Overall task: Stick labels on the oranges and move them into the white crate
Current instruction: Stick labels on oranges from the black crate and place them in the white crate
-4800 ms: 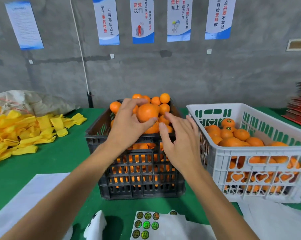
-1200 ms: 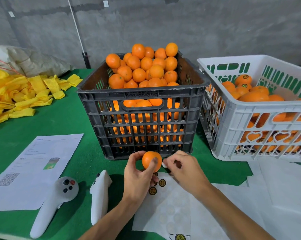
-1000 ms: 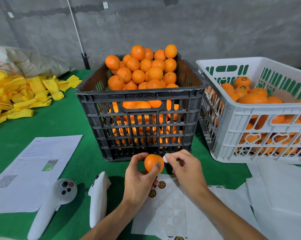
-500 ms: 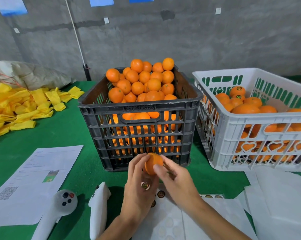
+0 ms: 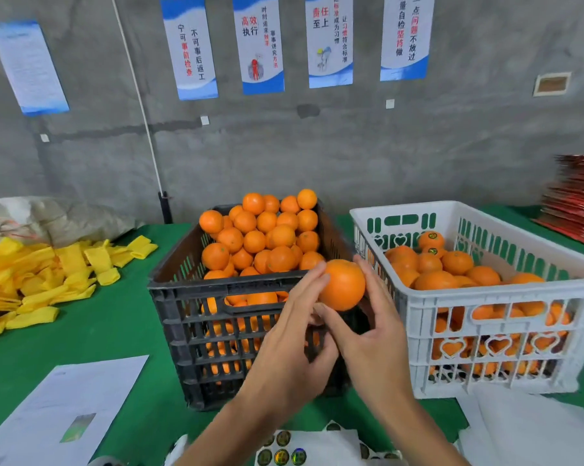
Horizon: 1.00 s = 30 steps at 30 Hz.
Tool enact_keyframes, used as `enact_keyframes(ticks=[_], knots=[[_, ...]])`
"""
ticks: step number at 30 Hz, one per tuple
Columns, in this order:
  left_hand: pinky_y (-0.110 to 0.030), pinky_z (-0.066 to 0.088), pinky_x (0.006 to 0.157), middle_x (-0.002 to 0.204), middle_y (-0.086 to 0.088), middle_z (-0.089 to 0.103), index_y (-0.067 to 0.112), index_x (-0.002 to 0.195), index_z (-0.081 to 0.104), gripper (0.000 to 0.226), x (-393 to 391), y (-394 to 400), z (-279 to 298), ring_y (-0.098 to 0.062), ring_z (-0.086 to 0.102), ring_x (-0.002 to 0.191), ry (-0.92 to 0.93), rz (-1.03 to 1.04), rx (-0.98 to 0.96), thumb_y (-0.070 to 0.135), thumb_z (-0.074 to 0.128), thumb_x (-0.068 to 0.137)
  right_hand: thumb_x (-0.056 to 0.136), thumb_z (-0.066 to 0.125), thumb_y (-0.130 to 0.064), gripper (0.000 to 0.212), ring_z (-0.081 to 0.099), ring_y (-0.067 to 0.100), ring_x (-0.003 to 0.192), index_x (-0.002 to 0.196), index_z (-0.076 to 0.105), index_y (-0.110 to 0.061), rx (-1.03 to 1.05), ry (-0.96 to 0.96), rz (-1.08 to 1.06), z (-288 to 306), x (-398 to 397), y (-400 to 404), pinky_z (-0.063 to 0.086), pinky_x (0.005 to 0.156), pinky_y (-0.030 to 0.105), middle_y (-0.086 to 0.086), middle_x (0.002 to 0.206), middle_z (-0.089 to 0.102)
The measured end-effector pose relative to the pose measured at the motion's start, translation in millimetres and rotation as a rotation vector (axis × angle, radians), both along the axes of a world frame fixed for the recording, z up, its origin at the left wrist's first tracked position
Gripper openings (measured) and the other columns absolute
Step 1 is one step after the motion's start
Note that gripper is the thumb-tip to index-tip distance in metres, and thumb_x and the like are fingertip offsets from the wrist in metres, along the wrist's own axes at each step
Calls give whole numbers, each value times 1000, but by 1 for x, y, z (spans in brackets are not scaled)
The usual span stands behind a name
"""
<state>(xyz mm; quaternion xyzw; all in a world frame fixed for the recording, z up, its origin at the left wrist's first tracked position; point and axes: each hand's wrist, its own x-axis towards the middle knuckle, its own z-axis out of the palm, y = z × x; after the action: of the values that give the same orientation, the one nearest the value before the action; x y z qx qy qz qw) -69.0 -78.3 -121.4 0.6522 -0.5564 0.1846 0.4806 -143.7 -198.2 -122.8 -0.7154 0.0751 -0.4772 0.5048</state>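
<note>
Both hands grasp 1 orange (image 5: 342, 284) between the black crate (image 5: 190, 314) and white crate (image 5: 485, 297): left hand (image 5: 294, 348) beneath, right hand (image 5: 374, 334) alongside.

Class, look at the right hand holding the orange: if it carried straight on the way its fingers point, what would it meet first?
The right hand points up and away, past the held orange. Going straight on, it would probably meet the white crate first, at its left wall or near corner, though depth is hard to judge from this one view.
</note>
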Motion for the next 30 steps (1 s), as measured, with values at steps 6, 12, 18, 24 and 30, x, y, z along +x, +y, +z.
enact_keyframes(ticks=[6, 12, 18, 24, 30], knots=[[-19, 49, 103, 166, 18, 28, 30, 158, 35, 70, 4, -37, 62, -7, 55, 133, -130, -56, 35, 12, 66, 98, 85, 82, -37, 82, 50, -2, 133, 155, 39, -35, -115, -17, -217, 46, -10, -47, 44, 105, 12, -14, 148, 53], [-25, 52, 85, 121, 16, 59, 36, 132, 55, 37, 48, -61, 99, -11, 66, 106, -172, 56, -57, 26, 64, 98, 96, 71, -32, 73, 35, 31, 150, 157, 38, -9, -499, 317, -627, 49, -17, -103, 33, 122, 47, 15, 160, 42], [-38, 50, 100, 140, 6, 58, 27, 139, 51, 52, 132, -64, 88, -18, 58, 124, 70, 392, 405, 40, 71, 94, 98, 66, -43, 57, 43, 27, 146, 144, 58, -10, -594, 237, -524, 27, 10, -88, 38, 119, 49, 9, 156, 49], [-46, 55, 95, 154, -3, 47, 40, 155, 37, 81, 191, -39, 99, -30, 56, 129, 514, 479, 1182, 55, 78, 86, 104, 55, -40, 34, 56, 11, 130, 125, 72, -20, -630, -6, -273, 6, 47, -48, 41, 114, 45, -9, 131, 67], [-54, 58, 97, 148, -9, 56, 27, 136, 52, 68, 223, -57, 96, -25, 69, 115, 667, 439, 1234, 51, 85, 82, 96, 60, -32, 23, 62, 18, 110, 109, 72, -17, -607, -129, -417, -9, 71, -38, 40, 114, 48, -8, 106, 66]])
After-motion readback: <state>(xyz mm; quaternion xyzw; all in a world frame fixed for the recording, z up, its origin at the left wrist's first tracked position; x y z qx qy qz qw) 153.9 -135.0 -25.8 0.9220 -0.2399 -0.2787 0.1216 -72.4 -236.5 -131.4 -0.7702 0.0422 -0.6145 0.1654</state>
